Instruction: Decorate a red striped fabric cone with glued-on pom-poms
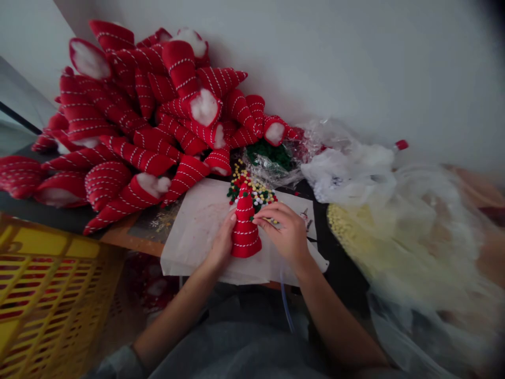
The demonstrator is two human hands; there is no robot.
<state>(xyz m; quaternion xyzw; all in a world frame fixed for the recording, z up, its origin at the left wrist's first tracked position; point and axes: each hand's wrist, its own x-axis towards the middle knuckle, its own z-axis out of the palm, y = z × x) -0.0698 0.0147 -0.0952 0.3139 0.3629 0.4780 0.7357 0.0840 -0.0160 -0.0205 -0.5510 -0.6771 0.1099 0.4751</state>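
Red cone (245, 227) with white stitched rings, standing upright on a white sheet (197, 231) spread over the table (118, 236). The left hand (221, 243) steadies its left flank, fingers closed against the fabric; the right hand (284, 230) meets its right flank, fingers pinched together, though whether they hold anything small cannot be told. Behind the cone, a scatter of coloured pompoms (256, 193). Further back, a heap of like cones (145, 116) against the wall. Lower left, a yellow crate (51, 295); right, plastic bags (355, 173).
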